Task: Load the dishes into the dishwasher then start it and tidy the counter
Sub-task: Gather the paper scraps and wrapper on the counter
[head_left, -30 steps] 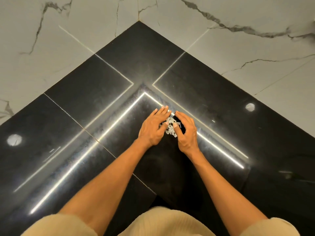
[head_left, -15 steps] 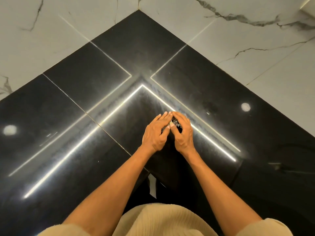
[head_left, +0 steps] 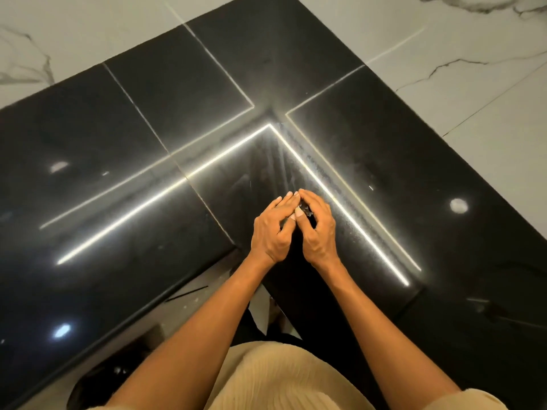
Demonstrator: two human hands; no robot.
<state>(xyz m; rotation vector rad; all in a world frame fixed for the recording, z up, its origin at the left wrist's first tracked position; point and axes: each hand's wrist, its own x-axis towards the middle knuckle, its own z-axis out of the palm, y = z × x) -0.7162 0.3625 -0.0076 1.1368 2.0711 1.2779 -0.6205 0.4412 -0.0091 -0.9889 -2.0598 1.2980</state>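
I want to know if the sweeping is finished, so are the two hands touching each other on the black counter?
Touching. The head view shows the left hand and right hand meeting at the fingertips, cupped around a small pale scrap.

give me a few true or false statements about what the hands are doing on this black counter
1. Both hands meet over the black counter. True.
2. The left hand lies flat and far from the right hand. False: the two touch at the fingertips, fingers curled.
3. A small bit of pale crumpled scrap shows between the fingers. True, though what it is cannot be told.
4. A stack of plates stands on the counter beside the hands. False: no dishes are in view.
5. The wall behind the counter is white marble tile. True.
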